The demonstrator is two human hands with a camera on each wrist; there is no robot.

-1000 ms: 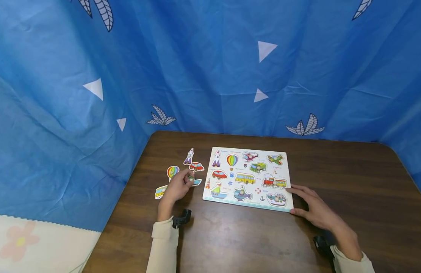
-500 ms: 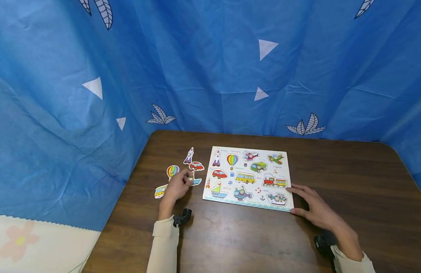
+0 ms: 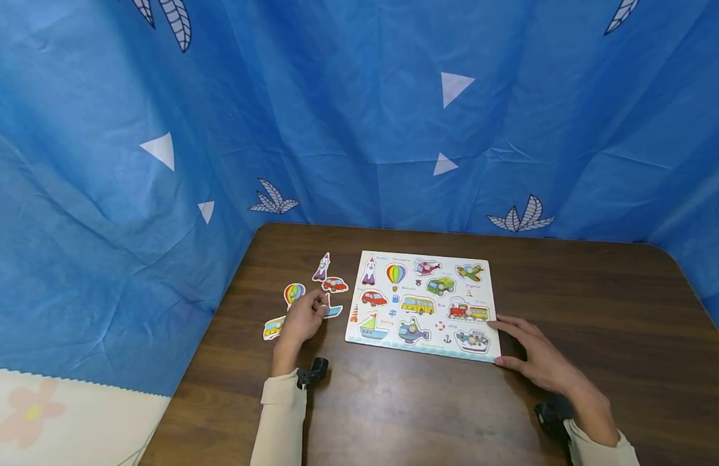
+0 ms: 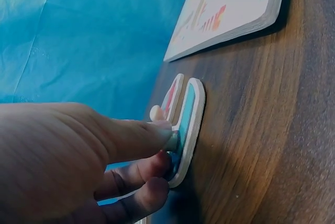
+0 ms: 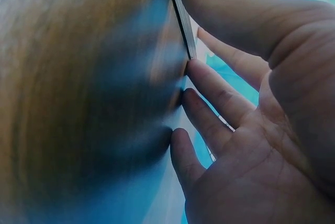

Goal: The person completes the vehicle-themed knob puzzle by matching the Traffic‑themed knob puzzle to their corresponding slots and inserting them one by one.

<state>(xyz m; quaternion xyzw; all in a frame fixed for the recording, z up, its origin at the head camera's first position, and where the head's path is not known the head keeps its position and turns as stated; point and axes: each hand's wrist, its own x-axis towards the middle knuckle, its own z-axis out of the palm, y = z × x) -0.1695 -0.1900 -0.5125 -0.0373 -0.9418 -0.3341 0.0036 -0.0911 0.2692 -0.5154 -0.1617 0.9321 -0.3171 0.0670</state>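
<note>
My left hand pinches the small knob of a sailboat puzzle piece between thumb and fingers. In the left wrist view the blue hull of the sailboat piece stands out past the fingertips; the hand hides most of its sail. To its right lies the white puzzle board, printed with vehicles and fitted with several knobbed pieces. My right hand rests at the board's right edge, thumb by the near corner, fingers extended. The right wrist view shows the thumb and fingertips of the right hand along that edge.
Around the left hand lie more loose pieces on the brown wooden table: a rocket, a red car, a balloon and a yellow bus. Blue curtains hang behind the table and at its left.
</note>
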